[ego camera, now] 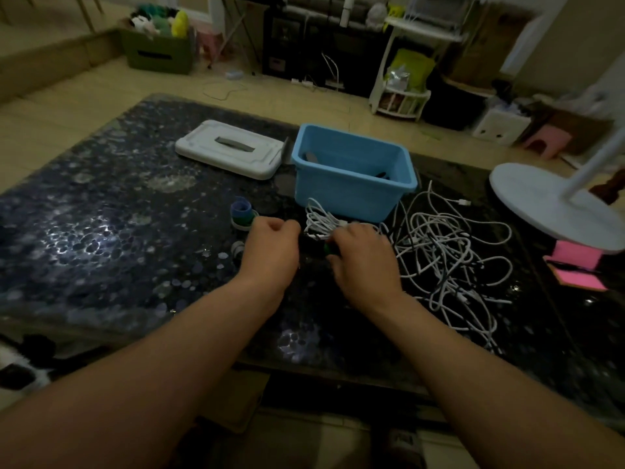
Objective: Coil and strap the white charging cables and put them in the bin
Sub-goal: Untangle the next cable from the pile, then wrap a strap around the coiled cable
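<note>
Head view (only one). R hand point(365, 258) lies knuckles-up over the coiled cable point(321, 221), a tight white bundle on the bench point(101, 214), just in front of the blue bin point(351, 170). Its grip is closed down on the near end of the coil, prob. to stop the loops springing apart. A bit of green strap point(328, 249) shows at the thumb side of that hand, touching the bundle, so it looks like the tie is going on.

L hand point(270, 245) is just beside it, to the left, w/ fingers curled into a fist. Whether that grip has the strap's free end or nothing, can't tell: too dark btwn the hands. From the pose, I'd judge it is pulling the strap tight against R hand's hold.

Coil vs. grip: the near part is under R hand's fingers and the rest sticks out toward the bin wall.

Strap rolls point(241, 214), blue over green, stand just beyond L hand, handy for the next tie. Loose white cables point(449, 252) lie tangled on the bench right of R hand, not yet coiled. The bin is open w/ its white lid point(230, 148) flat on the bench to its left, so a drop-in looks easy. Something dark is inside; can't tell what.
</note>
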